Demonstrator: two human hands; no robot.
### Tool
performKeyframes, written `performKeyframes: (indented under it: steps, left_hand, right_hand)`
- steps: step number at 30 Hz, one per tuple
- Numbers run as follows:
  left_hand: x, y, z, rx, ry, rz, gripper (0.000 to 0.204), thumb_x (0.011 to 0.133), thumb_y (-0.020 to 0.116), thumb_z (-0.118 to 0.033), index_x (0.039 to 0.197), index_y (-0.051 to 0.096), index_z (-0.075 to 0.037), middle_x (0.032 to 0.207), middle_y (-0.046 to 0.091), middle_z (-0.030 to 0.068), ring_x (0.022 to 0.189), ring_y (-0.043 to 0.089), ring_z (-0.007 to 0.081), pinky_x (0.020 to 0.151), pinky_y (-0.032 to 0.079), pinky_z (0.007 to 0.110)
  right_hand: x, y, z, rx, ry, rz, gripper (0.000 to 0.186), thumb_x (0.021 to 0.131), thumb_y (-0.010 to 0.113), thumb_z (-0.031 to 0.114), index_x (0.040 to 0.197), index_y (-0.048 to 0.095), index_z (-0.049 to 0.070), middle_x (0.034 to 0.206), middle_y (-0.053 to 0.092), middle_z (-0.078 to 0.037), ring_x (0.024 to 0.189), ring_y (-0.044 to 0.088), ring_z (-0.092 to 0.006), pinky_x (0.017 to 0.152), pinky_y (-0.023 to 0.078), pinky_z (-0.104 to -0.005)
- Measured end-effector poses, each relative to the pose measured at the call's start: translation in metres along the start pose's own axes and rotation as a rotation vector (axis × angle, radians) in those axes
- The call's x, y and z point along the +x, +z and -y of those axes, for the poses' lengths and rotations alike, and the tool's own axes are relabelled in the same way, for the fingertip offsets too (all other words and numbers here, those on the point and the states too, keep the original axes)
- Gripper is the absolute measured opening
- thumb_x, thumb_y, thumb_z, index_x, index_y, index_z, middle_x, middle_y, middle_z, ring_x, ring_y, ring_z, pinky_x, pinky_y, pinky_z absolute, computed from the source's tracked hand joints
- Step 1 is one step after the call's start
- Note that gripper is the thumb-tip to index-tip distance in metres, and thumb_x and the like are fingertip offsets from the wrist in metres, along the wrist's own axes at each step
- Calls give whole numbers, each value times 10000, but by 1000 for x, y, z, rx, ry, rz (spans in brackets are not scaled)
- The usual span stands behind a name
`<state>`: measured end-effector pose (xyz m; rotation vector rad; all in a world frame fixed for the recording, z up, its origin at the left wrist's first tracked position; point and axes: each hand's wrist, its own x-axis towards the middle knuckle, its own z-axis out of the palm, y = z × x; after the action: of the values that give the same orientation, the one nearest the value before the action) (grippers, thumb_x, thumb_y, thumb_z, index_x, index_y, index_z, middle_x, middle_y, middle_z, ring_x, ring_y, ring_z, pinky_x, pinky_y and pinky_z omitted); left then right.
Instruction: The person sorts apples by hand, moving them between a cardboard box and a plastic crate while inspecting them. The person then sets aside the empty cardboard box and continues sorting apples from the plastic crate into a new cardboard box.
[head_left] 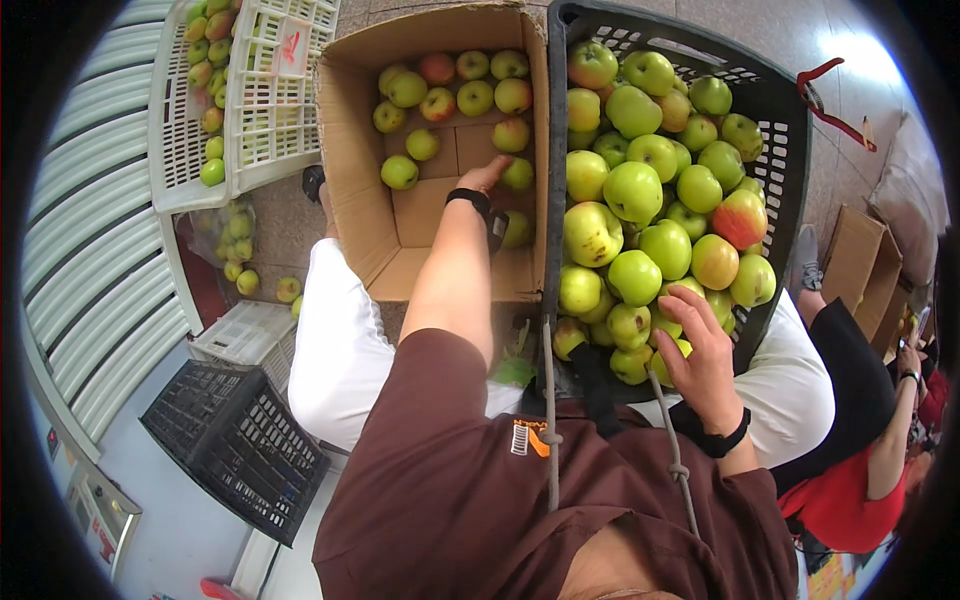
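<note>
Inside the cardboard box (420, 215), my left hand (484, 177) is closed against the side of a green apple (517, 174) near the right wall; its fingertips are partly hidden. Several green and reddish apples (475, 97) lie on the box floor, mostly toward the far end. To the right, a black plastic crate (790, 150) is heaped with green apples (633, 191), some blushed red. My right hand (702, 352) rests over the near apples there, thumb and fingers apart, touching a green apple (664, 322). Black bands circle both wrists.
White plastic crates (275, 90) of apples stand at the far left. A bag of apples (236, 235) lies below them. Stacked black crates (235, 440) are at lower left. A red-handled tool (835, 105) lies on the floor. Another person in red (850, 500) sits at right.
</note>
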<state>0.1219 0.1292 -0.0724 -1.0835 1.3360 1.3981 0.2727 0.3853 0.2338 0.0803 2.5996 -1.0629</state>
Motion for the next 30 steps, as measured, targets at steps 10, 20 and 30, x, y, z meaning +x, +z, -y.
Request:
performKeyframes:
  steps: [10,20,30]
  left_hand:
    - [-6,-12,24,481,-91,56,954,638,662,-634,1301,407,1,1321,383,239,1107,470,268,835,418,397]
    - [-50,10,22,-43,-10,55,747,669,657,-558,1268,477,-150,1322,389,164,1117,420,243,665,443,368]
    - [-163,-54,-25,-459,397,341,811,594,664,-583,1230,429,-137,1270,376,150,1166,381,413,819,335,658]
  right_hand:
    - [-4,-2,2,18,-6,-18,328,725,643,17,1038,546,29,1082,547,-157,947,566,-339,768,476,-364]
    - [-5,3,-5,7,-64,-66,285,751,636,69,1020,548,30,1066,551,-151,904,575,-332,744,478,-363]
    - [-21,8,-4,50,-166,-212,326,734,651,46,1042,547,19,1026,567,-145,892,583,-300,720,483,-341]
